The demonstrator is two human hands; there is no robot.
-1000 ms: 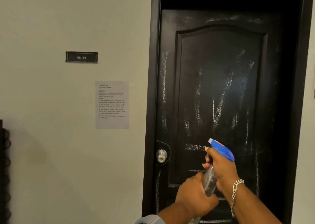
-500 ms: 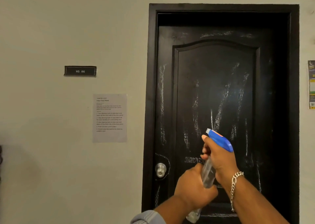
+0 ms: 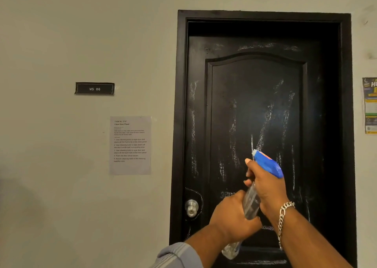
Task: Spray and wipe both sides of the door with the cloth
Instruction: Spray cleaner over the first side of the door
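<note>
A black panelled door [image 3: 255,96] stands shut in its black frame, streaked with white chalky marks. In front of it I hold a clear spray bottle [image 3: 251,203] with a blue trigger head [image 3: 267,163] whose nozzle points at the door. My right hand [image 3: 265,188] grips the neck, fingers curled at the trigger. My left hand [image 3: 232,216] wraps round the bottle's body lower down. No cloth is in view.
A round silver knob [image 3: 191,207] sits at the door's left edge. On the grey wall to the left hang a small "WS 06" plate [image 3: 94,88] and a printed task sheet [image 3: 130,145]. A poster [image 3: 370,105] shows at the right edge.
The view has tilted upward, so the door's top frame now shows. Both hands keep the same hold on the bottle.
</note>
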